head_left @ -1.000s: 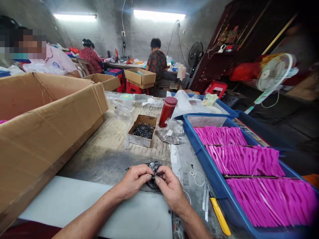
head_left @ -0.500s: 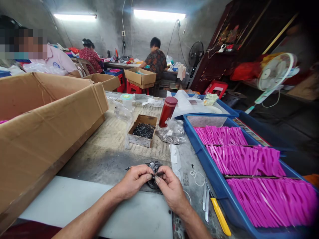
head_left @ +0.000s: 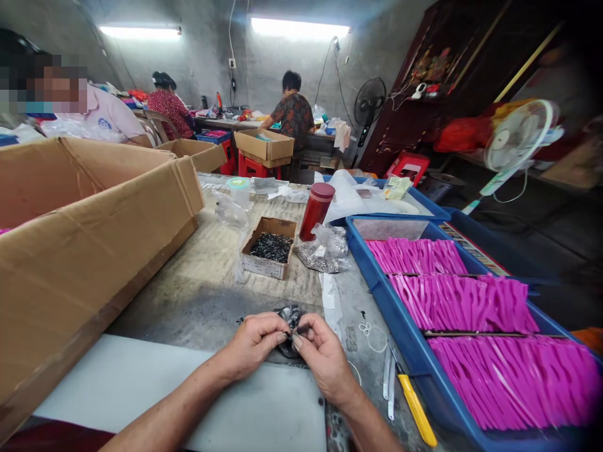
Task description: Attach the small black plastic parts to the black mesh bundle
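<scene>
My left hand (head_left: 260,339) and my right hand (head_left: 320,348) meet fingertip to fingertip over the near part of the table. Both are closed in a pinch. Between them is something small and dark, too small to name. A dark tip (head_left: 302,328) sticks out by my right index finger. Just behind and below the fingers lies a shiny black bundle (head_left: 291,312), partly hidden by the hands. Beyond it stands a small cardboard box (head_left: 264,267) of small black pin-like pieces (head_left: 271,247).
A large cardboard box (head_left: 108,251) fills the left. At right, a blue tray (head_left: 377,285) holds rows of magenta strips (head_left: 464,304). A yellow-handled tool (head_left: 417,411), a red flask (head_left: 316,210) and a clear bag of small metal parts (head_left: 325,251) lie around. Several people sit further back.
My hands stay in nearly the same place, with the fingertips shifting only slightly around the small dark piece. The whole view has drifted by a few pixels.
</scene>
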{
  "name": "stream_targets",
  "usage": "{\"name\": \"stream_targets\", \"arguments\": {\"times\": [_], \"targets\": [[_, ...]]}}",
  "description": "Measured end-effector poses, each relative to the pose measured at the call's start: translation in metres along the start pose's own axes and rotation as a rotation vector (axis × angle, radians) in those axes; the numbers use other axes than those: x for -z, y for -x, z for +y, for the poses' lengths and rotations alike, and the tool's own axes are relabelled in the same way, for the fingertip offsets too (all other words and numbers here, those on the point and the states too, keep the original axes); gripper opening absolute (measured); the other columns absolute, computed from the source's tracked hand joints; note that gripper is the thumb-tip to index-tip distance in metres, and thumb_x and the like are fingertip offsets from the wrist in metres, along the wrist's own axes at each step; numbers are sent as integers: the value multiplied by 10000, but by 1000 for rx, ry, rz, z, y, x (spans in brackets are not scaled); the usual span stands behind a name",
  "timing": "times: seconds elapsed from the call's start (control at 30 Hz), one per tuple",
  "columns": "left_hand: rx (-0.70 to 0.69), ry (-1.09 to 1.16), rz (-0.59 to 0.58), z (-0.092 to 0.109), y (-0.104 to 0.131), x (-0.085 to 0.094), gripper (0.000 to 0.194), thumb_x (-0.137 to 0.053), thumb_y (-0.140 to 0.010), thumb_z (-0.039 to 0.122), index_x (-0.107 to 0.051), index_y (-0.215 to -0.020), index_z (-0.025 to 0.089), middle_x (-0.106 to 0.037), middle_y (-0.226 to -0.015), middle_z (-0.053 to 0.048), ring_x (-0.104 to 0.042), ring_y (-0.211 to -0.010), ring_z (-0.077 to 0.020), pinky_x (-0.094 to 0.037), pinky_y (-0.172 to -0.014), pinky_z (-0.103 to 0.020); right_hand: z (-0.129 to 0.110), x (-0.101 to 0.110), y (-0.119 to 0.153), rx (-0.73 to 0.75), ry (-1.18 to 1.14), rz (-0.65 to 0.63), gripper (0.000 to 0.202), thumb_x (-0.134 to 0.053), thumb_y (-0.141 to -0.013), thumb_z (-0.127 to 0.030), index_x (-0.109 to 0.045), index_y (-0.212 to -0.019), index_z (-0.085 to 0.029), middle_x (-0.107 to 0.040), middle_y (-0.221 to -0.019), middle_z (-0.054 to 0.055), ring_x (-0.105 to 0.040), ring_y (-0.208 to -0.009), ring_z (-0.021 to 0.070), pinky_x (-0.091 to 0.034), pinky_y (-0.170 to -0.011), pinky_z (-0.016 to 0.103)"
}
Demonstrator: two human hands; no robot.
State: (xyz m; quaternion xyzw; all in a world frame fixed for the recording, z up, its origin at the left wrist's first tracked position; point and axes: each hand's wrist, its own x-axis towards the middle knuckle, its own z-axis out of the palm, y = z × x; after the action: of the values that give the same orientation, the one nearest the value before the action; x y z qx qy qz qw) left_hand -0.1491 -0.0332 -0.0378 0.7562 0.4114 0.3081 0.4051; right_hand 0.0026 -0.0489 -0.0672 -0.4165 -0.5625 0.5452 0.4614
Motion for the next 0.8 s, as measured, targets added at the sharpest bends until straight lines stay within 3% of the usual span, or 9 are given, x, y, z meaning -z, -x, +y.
{"name": "stream_targets", "arguments": {"times": [0.8], "targets": [[-95, -138, 15, -7, 1, -4, 152, -457, -776, 137, -575, -678, 137, -552, -641, -19, -502, -641, -121, -381, -600, -204, 4, 0, -1, -57, -45, -17, 95, -494, -709, -207, -437, -785, -198, -372, -608, -56, -342, -533, 88, -278, -491, 195]]}}
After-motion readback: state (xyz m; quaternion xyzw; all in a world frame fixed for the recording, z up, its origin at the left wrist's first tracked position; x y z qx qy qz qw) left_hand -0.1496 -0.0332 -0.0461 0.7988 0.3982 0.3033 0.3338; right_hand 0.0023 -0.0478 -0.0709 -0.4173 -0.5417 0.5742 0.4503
